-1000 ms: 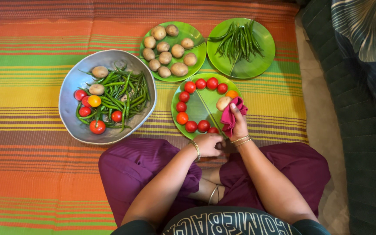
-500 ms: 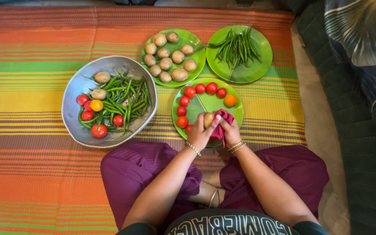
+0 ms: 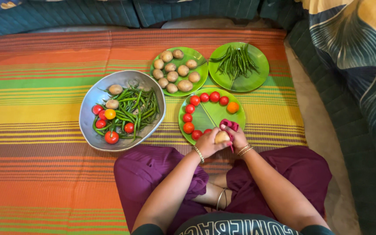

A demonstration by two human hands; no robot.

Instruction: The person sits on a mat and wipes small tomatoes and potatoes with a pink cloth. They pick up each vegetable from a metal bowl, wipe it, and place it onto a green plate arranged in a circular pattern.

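Left hand [image 3: 206,142] is clenching around a small potato [image 3: 222,137], at the near edge of the green plate of tomatoes [image 3: 212,114]. Right hand [image 3: 236,138] is gripping a pink cloth [image 3: 230,126], pressing it against that potato. Judgement: rotating the potato inside the left grip while rubbing would get every side wiped; holding it over the plate's bare centre would avoid knocking the tomato ring. Left, on the striped mat [image 3: 35,109], a grey bowl [image 3: 122,111] is holding beans, tomatoes and 2 potatoes. Farther off, 2 green plates: potatoes [image 3: 179,71] and green beans [image 3: 239,66].
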